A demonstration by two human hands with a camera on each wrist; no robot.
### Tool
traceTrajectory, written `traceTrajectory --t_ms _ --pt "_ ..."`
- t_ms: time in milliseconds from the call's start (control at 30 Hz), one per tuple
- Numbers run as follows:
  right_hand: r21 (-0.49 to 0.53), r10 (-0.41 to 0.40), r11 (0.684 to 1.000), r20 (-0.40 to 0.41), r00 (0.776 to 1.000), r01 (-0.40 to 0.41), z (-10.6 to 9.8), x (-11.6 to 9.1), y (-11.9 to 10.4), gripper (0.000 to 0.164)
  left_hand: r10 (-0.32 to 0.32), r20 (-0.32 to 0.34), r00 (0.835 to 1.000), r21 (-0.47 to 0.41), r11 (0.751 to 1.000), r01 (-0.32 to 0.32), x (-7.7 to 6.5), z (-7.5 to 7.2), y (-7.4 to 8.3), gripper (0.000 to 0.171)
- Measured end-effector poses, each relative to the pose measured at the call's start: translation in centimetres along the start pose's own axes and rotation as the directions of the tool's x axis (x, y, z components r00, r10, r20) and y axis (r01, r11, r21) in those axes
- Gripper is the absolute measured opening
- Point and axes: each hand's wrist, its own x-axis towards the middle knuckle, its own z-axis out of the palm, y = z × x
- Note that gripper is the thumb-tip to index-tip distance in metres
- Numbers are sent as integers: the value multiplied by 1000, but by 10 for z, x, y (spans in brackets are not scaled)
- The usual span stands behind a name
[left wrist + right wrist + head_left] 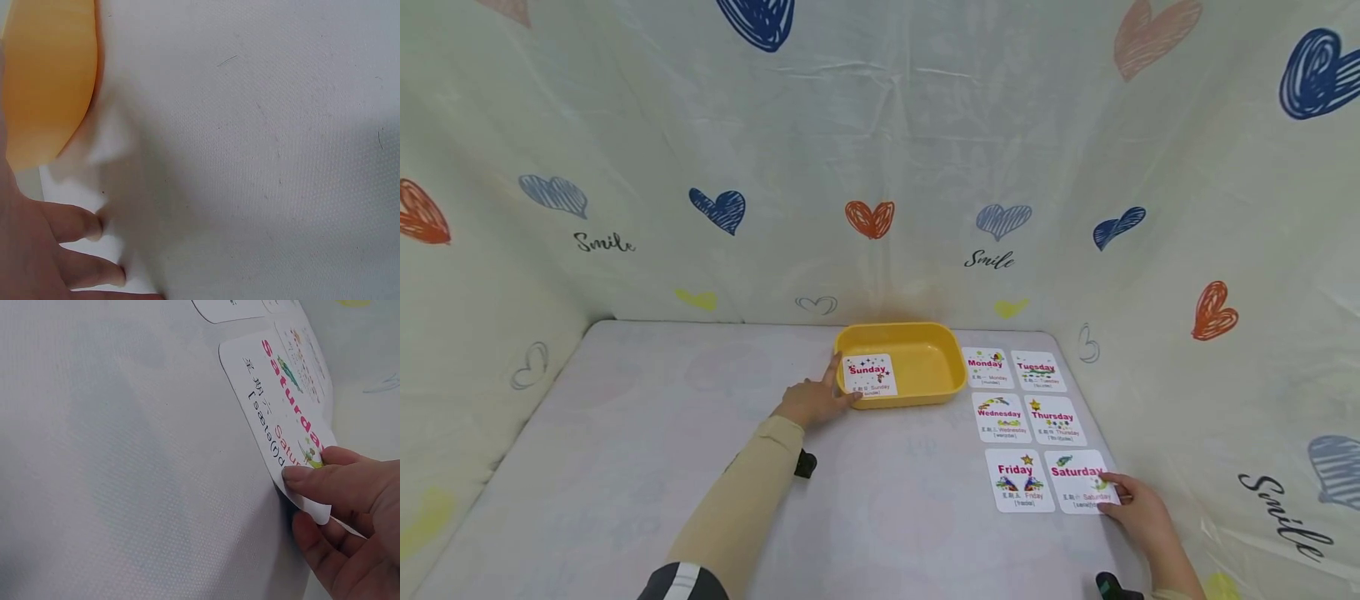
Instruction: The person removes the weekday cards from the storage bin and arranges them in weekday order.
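My left hand is at the front-left corner of a yellow tray, its index finger against the left side and its thumb at the front rim. The other fingers extend over the tabletop in the left wrist view. Inside the tray is the Sunday card, close to the thumb. At the right, my right hand pinches the right edge of the Saturday card. In the right wrist view, the thumb lies on the card's printed face and its near corner is lifted off the table.
The Friday card lies left of Saturday. Farther back are the Wednesday and Thursday cards, then Monday and Tuesday. Heart-patterned curtains enclose the white table at the back and sides.
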Motion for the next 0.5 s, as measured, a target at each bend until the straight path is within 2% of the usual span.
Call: traceTrajectory --t_ms 167,500 --pt "-55 -26 998 13 1000 27 -1 0 -2 56 3 -2 1000 -2 1000 -3 0 0 0 96" --pt "-72 -26 997 28 999 27 -2 -1 -6 56 3 -5 1000 -6 1000 -3 2 1 -1 96"
